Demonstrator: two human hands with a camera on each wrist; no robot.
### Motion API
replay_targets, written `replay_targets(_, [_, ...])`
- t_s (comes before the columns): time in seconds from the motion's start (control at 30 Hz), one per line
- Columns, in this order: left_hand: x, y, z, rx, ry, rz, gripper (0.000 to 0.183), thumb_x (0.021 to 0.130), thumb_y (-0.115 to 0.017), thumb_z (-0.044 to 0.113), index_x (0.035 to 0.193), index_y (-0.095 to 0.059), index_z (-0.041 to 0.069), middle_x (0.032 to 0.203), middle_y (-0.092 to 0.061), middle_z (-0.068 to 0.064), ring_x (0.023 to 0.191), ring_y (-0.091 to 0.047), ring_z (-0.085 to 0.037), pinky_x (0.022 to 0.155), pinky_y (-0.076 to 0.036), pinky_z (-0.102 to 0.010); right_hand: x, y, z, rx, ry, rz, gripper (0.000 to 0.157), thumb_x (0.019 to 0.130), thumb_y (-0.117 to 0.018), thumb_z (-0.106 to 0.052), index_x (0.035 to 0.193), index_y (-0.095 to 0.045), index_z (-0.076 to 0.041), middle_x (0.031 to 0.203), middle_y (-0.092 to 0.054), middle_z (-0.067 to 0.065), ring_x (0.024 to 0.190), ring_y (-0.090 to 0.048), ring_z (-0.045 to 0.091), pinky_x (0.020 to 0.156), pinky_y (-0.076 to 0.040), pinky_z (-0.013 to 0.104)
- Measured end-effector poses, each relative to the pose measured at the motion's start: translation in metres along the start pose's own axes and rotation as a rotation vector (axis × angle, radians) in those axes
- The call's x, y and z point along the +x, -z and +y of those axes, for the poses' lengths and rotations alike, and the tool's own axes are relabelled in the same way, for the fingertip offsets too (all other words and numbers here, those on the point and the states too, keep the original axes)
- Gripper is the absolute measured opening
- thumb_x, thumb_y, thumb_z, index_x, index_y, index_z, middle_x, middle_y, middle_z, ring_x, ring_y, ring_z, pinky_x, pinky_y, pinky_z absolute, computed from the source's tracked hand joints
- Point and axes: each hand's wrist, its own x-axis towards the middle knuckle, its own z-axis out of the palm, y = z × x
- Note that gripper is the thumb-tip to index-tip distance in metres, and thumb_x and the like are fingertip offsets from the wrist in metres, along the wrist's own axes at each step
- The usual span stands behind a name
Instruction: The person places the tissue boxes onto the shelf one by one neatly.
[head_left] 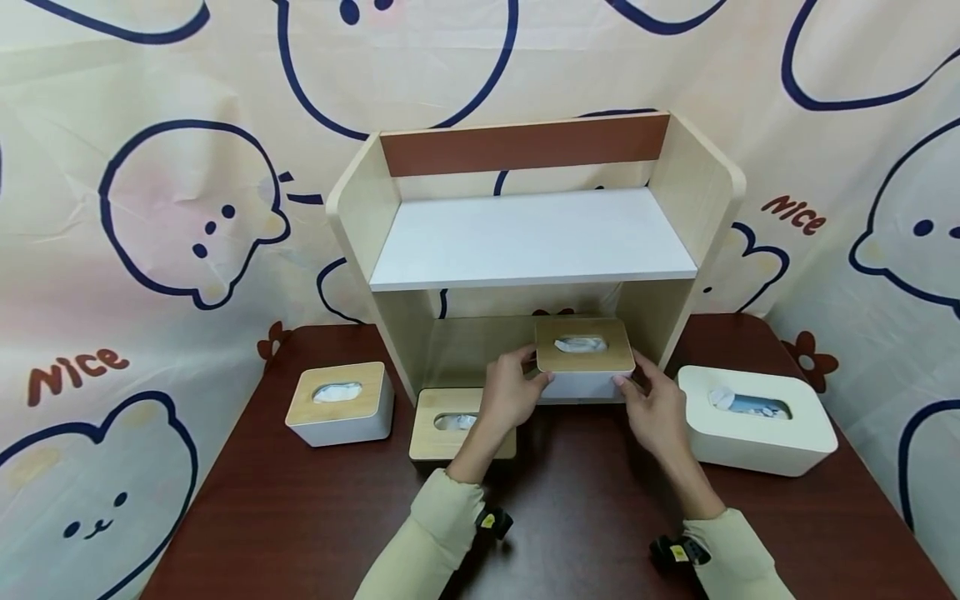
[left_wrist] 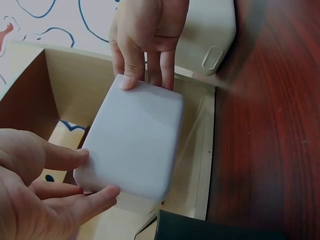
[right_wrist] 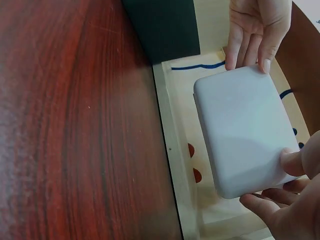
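Observation:
A tissue box (head_left: pixel 585 360) with a pale wooden lid and a white body is held between both hands, in the lower compartment of a small shelf (head_left: pixel 534 242). My left hand (head_left: pixel 512 392) grips its left end, thumb at the front. At the right end, my right hand (head_left: pixel 654 408) holds it the same way. Both wrist views show the smooth white body (left_wrist: pixel 132 140) with the left hand (left_wrist: pixel 45 195) and right hand (right_wrist: pixel 300 200) pinching opposite ends. Whether its base touches the compartment floor, I cannot tell.
A white tissue box with a wooden lid (head_left: pixel 339 400) stands left of the shelf. Closer in, a dark-bodied one (head_left: pixel 429 427) is partly hidden by my left forearm. A larger all-white tissue box (head_left: pixel 757 421) is at the right. Everything stands on a dark wooden table (head_left: pixel 577 508).

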Motion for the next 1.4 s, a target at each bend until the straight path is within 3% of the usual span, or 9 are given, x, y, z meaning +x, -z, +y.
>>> replay_targets(0.23, [0.013, -0.008, 0.0, -0.024, 0.051, -0.036, 0.052, 0.099, -0.078, 0.012, 0.146, -0.062, -0.003, 0.139, -0.071, -0.023, 0.127, -0.072, -0.033, 0.1, -0.063, -0.04, 0.008, -0.002, 0.007, -0.032, -0.031, 0.02, 0.051, 0.104, -0.073, -0.014, 0.151, -0.059, 0.002, 0.135, -0.071, 0.028, 0.121, -0.071, 0.038, 0.078, -0.035, -0.003])
replay_targets(0.53, [0.022, -0.009, -0.007, -0.043, 0.078, -0.02, 0.05, 0.096, -0.079, 0.008, 0.143, -0.066, -0.002, 0.139, -0.071, -0.023, 0.128, -0.07, -0.035, 0.105, -0.06, -0.044, 0.013, -0.013, 0.012, -0.021, -0.05, 0.061, 0.05, 0.101, -0.076, -0.012, 0.148, -0.063, 0.0, 0.132, -0.073, 0.027, 0.12, -0.072, 0.037, 0.078, -0.034, -0.001])
replay_targets(0.97, [0.023, -0.016, -0.006, -0.018, 0.106, -0.041, 0.05, 0.097, -0.078, 0.007, 0.145, -0.065, 0.001, 0.142, -0.069, -0.024, 0.131, -0.066, -0.037, 0.103, -0.061, -0.043, 0.01, -0.017, 0.021, -0.037, -0.036, 0.12, 0.048, 0.098, -0.077, -0.008, 0.145, -0.066, 0.001, 0.126, -0.074, 0.028, 0.116, -0.074, 0.04, 0.078, -0.036, -0.003])
replay_targets(1.4, [0.02, -0.017, -0.01, -0.049, 0.093, -0.019, 0.049, 0.096, -0.077, 0.004, 0.144, -0.066, 0.001, 0.139, -0.071, -0.023, 0.13, -0.069, -0.034, 0.102, -0.061, -0.038, 0.009, -0.019, 0.019, 0.033, -0.036, 0.075, 0.05, 0.101, -0.073, -0.004, 0.149, -0.061, 0.003, 0.138, -0.068, 0.032, 0.128, -0.068, 0.043, 0.085, -0.038, -0.008])
